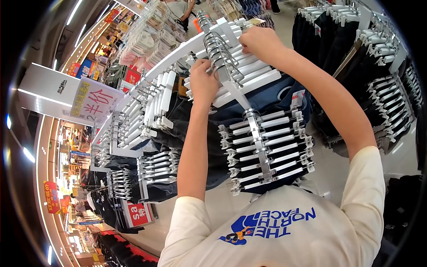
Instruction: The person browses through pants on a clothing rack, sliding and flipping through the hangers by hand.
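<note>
My left hand [204, 82] is closed with curled fingers at the left end of a row of white trouser hangers [255, 82]. At the right end of that row, my right hand [263, 43] pinches a hanger near its clip; its fingertips are partly hidden. Between the hands, the metal hanger hooks [221, 55] bunch together on a sloping rail [237, 95]. Dark blue jeans [267, 99] hang under the white hangers. Lower on the same rail, several silver clip hangers [284, 147] hold dark trousers.
White and silver hangers with trousers fill the racks to the left [153, 100]. Another rack of dark trousers [336, 38] stands to the right. A price sign [100, 100] sticks up at left, and a red sale sign [138, 214] sits lower. A person [181, 11] is at the back.
</note>
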A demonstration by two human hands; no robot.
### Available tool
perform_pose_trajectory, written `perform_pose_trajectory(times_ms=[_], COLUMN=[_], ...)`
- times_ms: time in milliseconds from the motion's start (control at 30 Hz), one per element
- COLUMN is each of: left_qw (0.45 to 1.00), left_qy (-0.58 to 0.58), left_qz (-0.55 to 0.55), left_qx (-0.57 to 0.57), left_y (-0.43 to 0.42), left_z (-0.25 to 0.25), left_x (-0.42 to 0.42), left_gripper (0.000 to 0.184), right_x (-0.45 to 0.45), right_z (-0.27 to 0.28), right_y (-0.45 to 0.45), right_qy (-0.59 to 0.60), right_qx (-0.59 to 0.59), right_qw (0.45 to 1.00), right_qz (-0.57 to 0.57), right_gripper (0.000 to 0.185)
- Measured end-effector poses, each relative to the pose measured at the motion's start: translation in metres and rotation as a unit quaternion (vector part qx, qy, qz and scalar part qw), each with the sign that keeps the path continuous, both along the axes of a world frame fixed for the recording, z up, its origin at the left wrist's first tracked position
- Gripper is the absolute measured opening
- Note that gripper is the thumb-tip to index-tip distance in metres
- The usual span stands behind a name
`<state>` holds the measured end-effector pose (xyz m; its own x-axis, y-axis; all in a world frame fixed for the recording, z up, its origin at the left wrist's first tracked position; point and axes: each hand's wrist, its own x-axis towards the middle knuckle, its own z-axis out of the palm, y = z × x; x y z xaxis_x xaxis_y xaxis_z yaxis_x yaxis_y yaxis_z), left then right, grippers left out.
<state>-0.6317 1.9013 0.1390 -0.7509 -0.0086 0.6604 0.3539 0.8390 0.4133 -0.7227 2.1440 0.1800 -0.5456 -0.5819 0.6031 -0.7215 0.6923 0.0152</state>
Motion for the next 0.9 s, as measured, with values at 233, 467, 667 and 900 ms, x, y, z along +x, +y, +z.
perform_pose_trajectory(times_ms=[233,467,667,900], left_qw=[0.989,0.997,0.997,0.994], left_qy=[0.122,0.051,0.015,0.035], left_qz=[0.061,-0.029,-0.039,-0.050], left_qx=[-0.063,0.059,0.071,0.088], left_y=[0.009,0.007,0.000,0.002], left_z=[0.007,0.004,0.001,-0.002], left_x=[0.007,0.005,0.003,0.001], left_gripper=[0.016,0.010,0.009,0.009], right_x=[-0.003,0.006,0.005,0.008], right_z=[-0.006,0.011,0.012,0.007], right_y=[-0.005,-0.008,-0.015,-0.015], right_qy=[0.023,-0.080,-0.047,-0.037], right_qx=[-0.011,0.030,0.053,0.046], right_qw=[0.994,0.995,0.997,0.998], right_qz=[0.107,0.051,0.028,0.012], right_gripper=[0.014,0.021,0.025,0.027])
